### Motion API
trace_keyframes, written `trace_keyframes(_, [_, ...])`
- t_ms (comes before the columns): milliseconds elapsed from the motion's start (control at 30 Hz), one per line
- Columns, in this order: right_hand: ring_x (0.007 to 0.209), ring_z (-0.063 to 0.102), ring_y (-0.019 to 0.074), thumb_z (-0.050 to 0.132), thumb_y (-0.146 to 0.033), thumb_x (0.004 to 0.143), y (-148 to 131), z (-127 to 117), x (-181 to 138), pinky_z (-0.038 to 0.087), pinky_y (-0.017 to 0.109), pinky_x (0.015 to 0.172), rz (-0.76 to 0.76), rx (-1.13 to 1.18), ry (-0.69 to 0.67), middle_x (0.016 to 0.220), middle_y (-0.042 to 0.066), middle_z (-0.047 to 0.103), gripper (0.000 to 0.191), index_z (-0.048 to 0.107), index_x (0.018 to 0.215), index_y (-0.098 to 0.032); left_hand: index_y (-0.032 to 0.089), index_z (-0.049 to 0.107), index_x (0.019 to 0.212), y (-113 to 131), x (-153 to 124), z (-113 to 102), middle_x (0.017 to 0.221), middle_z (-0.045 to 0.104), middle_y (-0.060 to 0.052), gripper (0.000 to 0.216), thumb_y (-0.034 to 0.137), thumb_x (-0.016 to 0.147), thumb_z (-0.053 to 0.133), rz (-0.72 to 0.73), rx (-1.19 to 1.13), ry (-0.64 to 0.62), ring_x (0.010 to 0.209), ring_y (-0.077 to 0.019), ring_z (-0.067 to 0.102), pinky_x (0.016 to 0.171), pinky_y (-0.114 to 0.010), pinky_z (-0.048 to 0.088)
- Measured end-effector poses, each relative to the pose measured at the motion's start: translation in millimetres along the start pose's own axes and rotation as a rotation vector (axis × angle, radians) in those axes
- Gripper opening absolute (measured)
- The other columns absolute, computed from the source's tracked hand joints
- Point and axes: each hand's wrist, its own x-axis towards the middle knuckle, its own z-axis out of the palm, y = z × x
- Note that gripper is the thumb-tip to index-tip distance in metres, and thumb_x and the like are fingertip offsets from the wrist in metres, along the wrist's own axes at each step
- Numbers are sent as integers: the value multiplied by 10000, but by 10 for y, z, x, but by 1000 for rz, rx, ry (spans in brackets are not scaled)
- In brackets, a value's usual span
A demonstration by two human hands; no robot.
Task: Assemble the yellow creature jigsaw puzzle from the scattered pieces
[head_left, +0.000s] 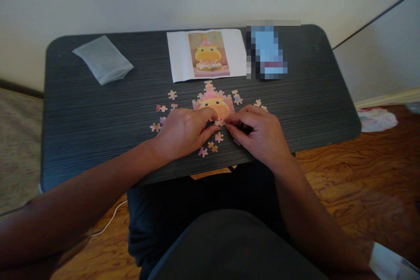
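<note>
At the near edge of the half-built puzzle (215,104), left hand (183,133) and right hand (259,133), equally near, pinch one loose piece (219,123) between them.

Matt, finely ribbed dark table (82,109); cardboard puzzle pieces (218,136); translucent plastic bag (103,59).

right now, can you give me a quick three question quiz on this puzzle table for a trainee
1. True or false: the printed picture lies beyond the part-built puzzle, toward the wall.
2. The clear plastic bag lies on which part of the table? A far left, B far right, C near edge.
3. Fill in: the left hand and right hand meet at the puzzle's ___ edge.
Key: 1 true; 2 A; 3 near.
</note>
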Motion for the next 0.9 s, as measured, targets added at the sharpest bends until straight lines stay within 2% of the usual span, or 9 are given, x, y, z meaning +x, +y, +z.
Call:
trace_keyframes(200, [970, 728, 240, 737, -273, 1029, 9, -9, -3, 562, 400, 860, 17, 8, -11, 1018, 34, 781, 120, 830, 1102, -290, 196, 780, 1138, -78, -32, -2, 638, 674, 45, 166, 344, 1083, 727, 72, -35, 5, 530, -130, 575, 581, -282, 333])
trace_keyframes(400, [985, 735, 237, 737, -278, 1048, 36, -15, -8, 568, 398, 873, 2, 27, -25, 1038, 38, 790, 130, 841, 1124, -291, 189, 813, 1093, -139, -48, -39, 747, 787, -2, 183, 329, 1095, 695, 155, 46, -59, 659, -169, 728, 623, -281, 413])
trace_keyframes(533, [965, 734, 221, 756, -270, 1045, 55, -30, -19, 565, 383, 861, -39, 53, 1, 1009, 27, 778, 119, 845, 1122, -284, 194, 835, 1097, -157, -52, -58, 853, 845, -21, 183, 307, 1094, 691, 194, 36, -57, 733, -186, 785, 658, -287, 471])
trace_keyframes(800, [869, 726, 202, 760, -279, 1027, 67, -73, -102, 569, 378, 795, -125, 73, 133, 954, 13, 771, 95, 841, 1073, -294, 207, 845, 1140, -163, -43, -209, 717, 793, 18, 194, 269, 1068, 676, 172, -64, -108, 612, -140, 719, 598, -261, 435])
trace_keyframes(900, [904, 736, 213, 745, -268, 1031, 5, -85, -93, 570, 382, 813, -148, 42, 91, 973, 25, 776, 106, 838, 1078, -290, 218, 852, 1099, -162, -39, -258, 668, 766, 32, 194, 283, 1057, 674, 158, -67, -120, 569, -127, 684, 592, -258, 422])
